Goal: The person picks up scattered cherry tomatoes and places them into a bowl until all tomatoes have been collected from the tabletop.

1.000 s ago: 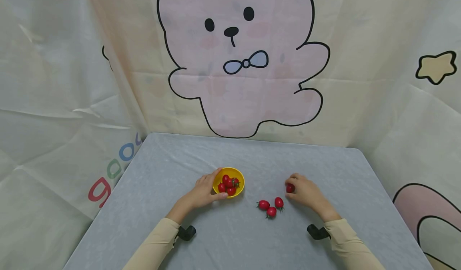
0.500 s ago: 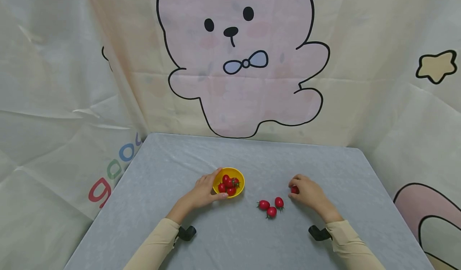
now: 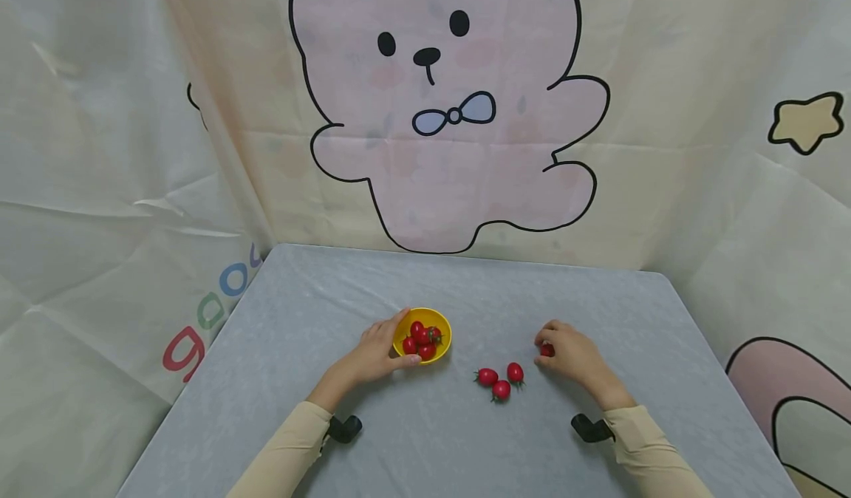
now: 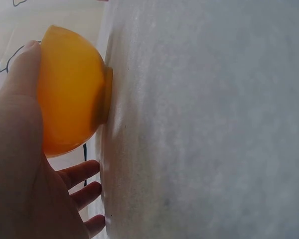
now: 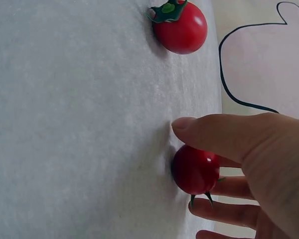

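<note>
A small yellow bowl [image 3: 440,353] [image 4: 72,97] with several cherry tomatoes [image 3: 422,339] in it stands on the grey table [image 3: 425,291]. My left hand [image 3: 377,352] [image 4: 25,164] holds the bowl's left side, thumb along its wall. Three loose cherry tomatoes [image 3: 500,381] lie right of the bowl. My right hand [image 3: 573,356] [image 5: 249,154] pinches another cherry tomato [image 3: 547,350] [image 5: 194,170] between thumb and fingers, right at the tabletop. One loose tomato [image 5: 181,27] with a green stem lies close by in the right wrist view.
A cloth backdrop [image 3: 425,114] printed with a pink bear hangs behind and around the table. Bare grey cloth lies in front of the bowl and tomatoes, toward the near edge. A black wrist mount [image 3: 345,429] sits at each sleeve.
My right hand has shifted slightly to the right with the tomato in its fingers. The left hand and the bowl have stayed put.
</note>
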The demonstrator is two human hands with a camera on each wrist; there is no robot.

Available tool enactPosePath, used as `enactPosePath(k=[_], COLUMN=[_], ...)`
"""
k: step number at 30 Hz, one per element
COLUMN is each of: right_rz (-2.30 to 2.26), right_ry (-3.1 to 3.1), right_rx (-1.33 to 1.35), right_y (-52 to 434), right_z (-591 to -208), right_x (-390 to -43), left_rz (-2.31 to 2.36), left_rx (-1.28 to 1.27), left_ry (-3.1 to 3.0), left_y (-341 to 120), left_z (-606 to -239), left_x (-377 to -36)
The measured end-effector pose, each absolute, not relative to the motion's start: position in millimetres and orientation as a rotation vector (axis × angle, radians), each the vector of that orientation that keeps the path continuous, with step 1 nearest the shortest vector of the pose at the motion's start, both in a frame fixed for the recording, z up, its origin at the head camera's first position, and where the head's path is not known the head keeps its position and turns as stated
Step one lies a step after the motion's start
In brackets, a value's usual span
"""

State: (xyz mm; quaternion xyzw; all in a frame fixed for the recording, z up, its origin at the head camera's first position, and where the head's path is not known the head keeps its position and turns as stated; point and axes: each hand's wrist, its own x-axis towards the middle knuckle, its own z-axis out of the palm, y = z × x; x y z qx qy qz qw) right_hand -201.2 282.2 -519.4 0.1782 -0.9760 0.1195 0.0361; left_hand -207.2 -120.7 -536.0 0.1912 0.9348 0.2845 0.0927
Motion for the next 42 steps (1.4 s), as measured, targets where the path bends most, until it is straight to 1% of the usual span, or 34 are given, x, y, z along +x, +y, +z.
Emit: enactPosePath(k=[25, 42], right_rz=[0.351, 0.367], right_ry=[-3.124, -3.055], right_rx=[0.443, 0.473], right_y=[299, 300], right_z=[-509, -506], right_x=[-194, -199], left_rz=[0.848, 0.847], left_rx=[0.573, 0.572], left_ry=[2.771, 2.778], left_y=[-120, -120], left_z=[-535, -536], left_x=[-207, -207])
